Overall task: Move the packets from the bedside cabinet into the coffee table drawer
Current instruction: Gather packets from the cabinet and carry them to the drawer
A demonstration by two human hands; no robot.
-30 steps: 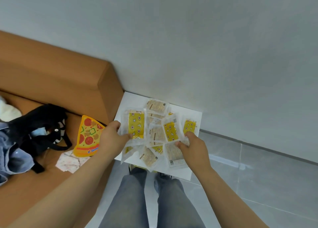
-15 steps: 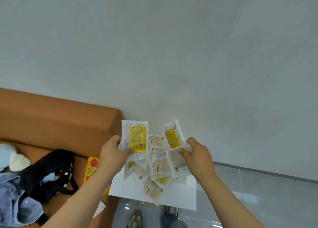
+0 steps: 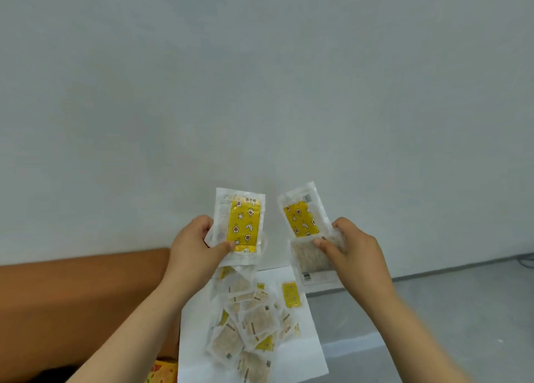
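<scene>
My left hand (image 3: 194,245) grips a bunch of clear packets with yellow star-printed inserts (image 3: 242,225), held up in front of the wall. My right hand (image 3: 351,249) grips more packets (image 3: 306,223), one yellow side up and one beige one hanging below. Both bunches are well above the white bedside cabinet top (image 3: 310,342). Several more packets (image 3: 251,325) lie in a loose heap on that top, below and between my hands. The coffee table drawer is out of view.
A brown headboard (image 3: 86,293) runs along the left, touching the cabinet's side. A pizza-print item (image 3: 163,372) peeks out at the bottom edge. Grey tiled floor (image 3: 433,310) lies to the right, and a plain wall fills the upper view.
Both hands have risen with their packets and drawn apart. My view has tilted up towards the wall, so the bed, the black bag and my legs have dropped out of sight.
</scene>
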